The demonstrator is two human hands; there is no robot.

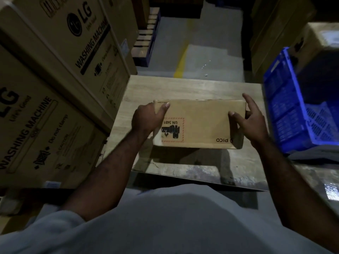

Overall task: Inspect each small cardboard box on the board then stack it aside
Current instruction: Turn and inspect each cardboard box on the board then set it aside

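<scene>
**Stock check: one box in hand over the counter**

1. Cartons (55, 74), left of frame, stacked. Print: "LG", "Life's Good", "WASHING MACHINE", "SIDE", "Do not clamp", "CAUTION".

2. Left grip (146, 120), centre of frame. It clasps the box's left end, thumb laid across the top face. The other fingers are hidden behind the end.

3. Box (200, 123), centre of frame, brown cardboard, flat and oblong. It is held between both grips over the counter (192, 87). A shadow under its near edge suggests it is raised rather than resting.
   - Markings, all upside down to the viewer: a red-hatched label reading "UN 3481" with a battery-and-flame pictogram, and "PICO" at the near right corner.
   - Handling, as a judgement: stiff-walled and probably light to moderate in weight. The surface is dry and not slippery. The battery label calls for no dropping or crushing. It is best taken at the two short ends, as it is now.

4. Right grip (251, 123), right of centre. It holds the box's right end, thumb on the top face and forefinger lifted clear of the far corner.

5. Crate (286, 107), right of frame, blue plastic lattice. No writing is legible on it.
</scene>
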